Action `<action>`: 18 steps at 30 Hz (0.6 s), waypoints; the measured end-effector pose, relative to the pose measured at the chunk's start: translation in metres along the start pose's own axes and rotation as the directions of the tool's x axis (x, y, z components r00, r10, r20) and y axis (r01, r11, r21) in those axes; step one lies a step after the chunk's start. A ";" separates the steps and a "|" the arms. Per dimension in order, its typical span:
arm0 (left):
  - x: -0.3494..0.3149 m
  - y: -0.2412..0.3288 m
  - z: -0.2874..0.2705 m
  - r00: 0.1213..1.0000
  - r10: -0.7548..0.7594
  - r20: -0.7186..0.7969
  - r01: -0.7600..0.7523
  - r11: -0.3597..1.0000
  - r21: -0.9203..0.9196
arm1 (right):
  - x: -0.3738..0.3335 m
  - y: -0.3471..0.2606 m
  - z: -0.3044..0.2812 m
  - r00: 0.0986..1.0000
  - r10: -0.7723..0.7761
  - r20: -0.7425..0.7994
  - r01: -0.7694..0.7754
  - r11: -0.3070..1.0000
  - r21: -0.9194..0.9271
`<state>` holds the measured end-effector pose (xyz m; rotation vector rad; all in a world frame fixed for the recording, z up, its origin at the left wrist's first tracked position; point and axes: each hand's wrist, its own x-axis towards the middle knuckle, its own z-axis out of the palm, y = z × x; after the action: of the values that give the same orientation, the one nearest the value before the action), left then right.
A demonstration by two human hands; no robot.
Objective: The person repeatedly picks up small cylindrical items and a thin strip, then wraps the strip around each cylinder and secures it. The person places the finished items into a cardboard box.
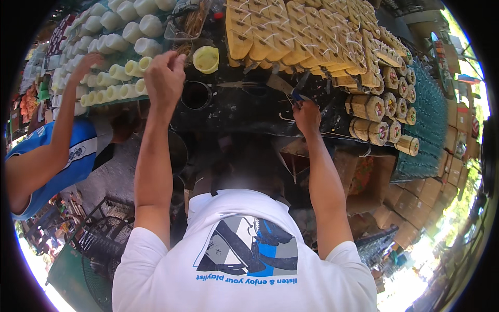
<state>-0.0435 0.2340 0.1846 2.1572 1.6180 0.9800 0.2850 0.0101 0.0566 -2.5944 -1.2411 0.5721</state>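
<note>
My left hand (pixel 164 78) is raised over the left part of the black table, its fingers pinched together. What it pinches, if anything, I cannot make out. Just beyond its fingertips lie thin brown straw-like strands (pixel 183 49), and a pale yellow-green cup (pixel 206 59) stands to its right. Over the table's front part, my right hand (pixel 307 117) is closed around a small blue-handled tool (pixel 297 95); the fingers hide much of it. Near this hand a thin pale bent piece (pixel 285 118) lies on the black table (pixel 234 117).
Rows of white cups (pixel 148 47) fill the left side, where a co-worker in blue (pixel 57 151) reaches in. Tan blocks tied with white string (pixel 291 31) stand at the back. Bamboo-like cylinders (pixel 368 131) lie stacked right, beside green mesh (pixel 423 119). A cardboard box (pixel 371 182) sits below.
</note>
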 end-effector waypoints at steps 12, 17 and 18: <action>-0.194 0.055 0.077 0.775 0.109 0.622 0.183 0.904 -0.386 | -0.012 0.015 0.025 0.955 0.220 0.201 -0.287 0.860 0.423; -0.180 0.076 0.118 0.606 -0.079 0.791 0.483 0.827 -0.287 | -0.016 -0.003 -0.006 0.844 0.299 0.445 -0.536 0.519 0.667; -0.177 0.078 0.125 0.631 -0.073 0.772 0.488 0.811 -0.322 | -0.020 -0.011 -0.016 0.831 0.313 0.460 -0.555 0.513 0.654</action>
<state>0.0704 0.0656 0.0755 1.5194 1.0749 0.2802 0.2727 0.0016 0.0799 -2.0420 -0.1841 1.2855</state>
